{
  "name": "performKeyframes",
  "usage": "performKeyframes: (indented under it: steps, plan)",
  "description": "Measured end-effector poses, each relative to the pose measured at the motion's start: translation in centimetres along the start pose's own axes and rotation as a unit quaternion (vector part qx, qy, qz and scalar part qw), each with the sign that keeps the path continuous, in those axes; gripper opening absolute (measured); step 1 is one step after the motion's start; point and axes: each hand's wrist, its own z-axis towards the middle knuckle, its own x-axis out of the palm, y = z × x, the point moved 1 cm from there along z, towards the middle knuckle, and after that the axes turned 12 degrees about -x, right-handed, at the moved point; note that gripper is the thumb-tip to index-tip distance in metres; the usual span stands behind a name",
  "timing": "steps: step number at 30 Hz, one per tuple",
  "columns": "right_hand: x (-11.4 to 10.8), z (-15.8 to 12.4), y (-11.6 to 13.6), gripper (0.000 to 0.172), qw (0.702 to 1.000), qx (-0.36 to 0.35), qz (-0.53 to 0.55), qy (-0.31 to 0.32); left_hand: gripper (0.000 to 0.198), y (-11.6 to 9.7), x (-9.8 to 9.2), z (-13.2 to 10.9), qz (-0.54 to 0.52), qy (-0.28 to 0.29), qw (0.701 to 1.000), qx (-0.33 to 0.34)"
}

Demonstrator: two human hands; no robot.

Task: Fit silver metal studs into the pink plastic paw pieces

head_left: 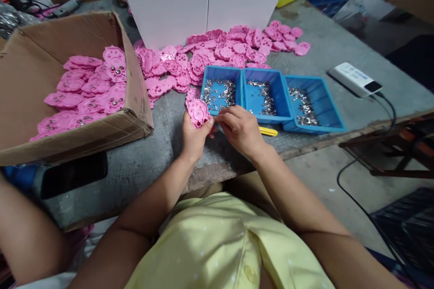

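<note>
A pink plastic piece [197, 112] with an uneven, rounded outline is gripped in my left hand [194, 137], its thumb across the lower edge. My right hand [241, 127] is beside it, fingertips pinched close to that lower edge; whatever is between them is too small to make out. Just behind my hands stand three blue trays, the left tray [222, 68], the middle tray [287, 106] and the right tray [334, 117], with small shiny metal parts inside. A yellow tool handle [268, 131] pokes out next to my right wrist.
Many similar pink pieces [233, 47] are heaped before a white printed carton [203, 4]. More fill the cardboard box [135, 122] at left. A dark phone [74, 174] lies near the front edge; a white cabled device [354, 80] sits at right. Another person's arm [30, 230] shows lower left.
</note>
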Motion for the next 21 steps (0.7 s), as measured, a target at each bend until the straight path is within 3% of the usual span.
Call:
performKeyframes:
  steps: [5, 11, 15, 19, 21]
  plan:
    - [0.6, -0.5, 0.0, 0.024, 0.997, -0.009, -0.049, -0.065, 0.059, 0.2, 0.1, 0.0, -0.006, 0.017, 1.000, -0.009]
    - [0.8, -0.8, 0.1, 0.023, 0.998, -0.009, -0.017, -0.060, 0.053, 0.3, 0.0, 0.1, -0.015, 0.011, 0.999, -0.031]
    - [0.8, -0.9, 0.1, 0.018, 0.981, 0.079, 0.150, -0.099, 0.048, 0.0, 0.0, 0.0, -0.012, 0.009, 1.000, -0.027]
    - [1.0, -1.3, 0.0, 0.008, 0.923, 0.228, 0.278, -0.134, 0.043, -0.4, 0.2, -0.2, 0.027, -0.001, 1.000, 0.003]
    - [0.9, -1.4, 0.0, 0.007, 0.901, 0.269, 0.309, -0.142, 0.042, -0.3, 0.2, -0.2, 0.043, -0.004, 0.999, 0.010]
